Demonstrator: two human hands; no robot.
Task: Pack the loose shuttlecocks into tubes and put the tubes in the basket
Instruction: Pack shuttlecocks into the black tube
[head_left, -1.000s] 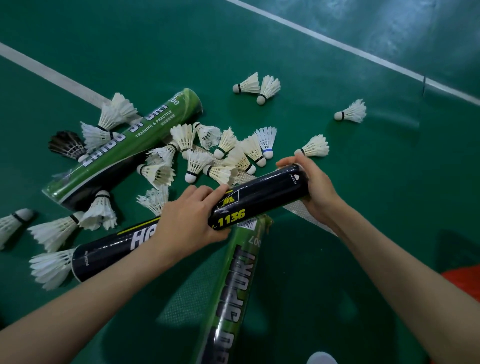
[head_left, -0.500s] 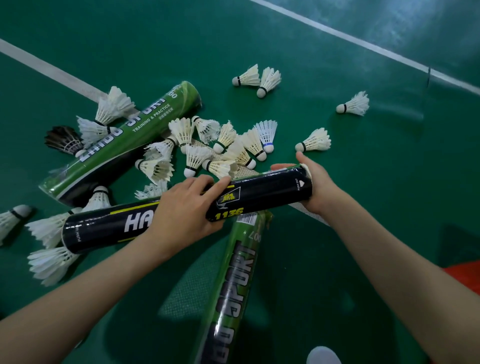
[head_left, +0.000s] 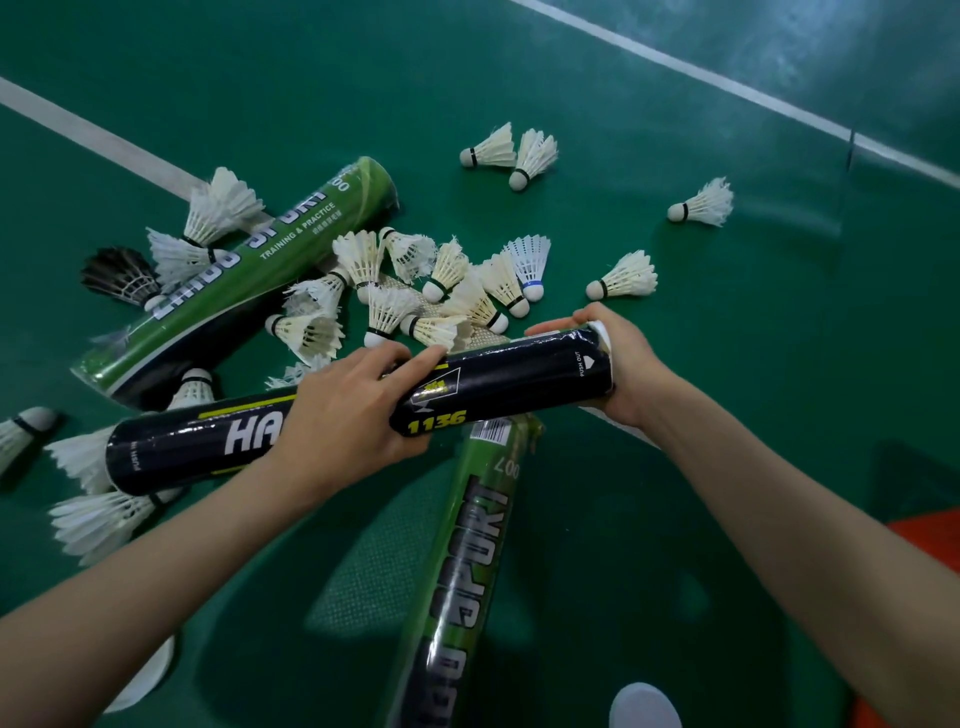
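Left hand (head_left: 348, 410) is gripping the long black cardboard tube (head_left: 509, 379) at mid-length, right hand (head_left: 631, 364) clasping its end. It is hovering above scattered white feather shuttlecocks (head_left: 467, 291), sitting leveller than a second ago.

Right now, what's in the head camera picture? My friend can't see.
A left hand grips the middle of a black tube and a right hand cups its end. White shuttlecocks and two green tubes lie around on the green floor.

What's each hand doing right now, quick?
Left hand: closed, gripping the black tube around its middle.
Right hand: closed, cupped round the same tube's capped end.
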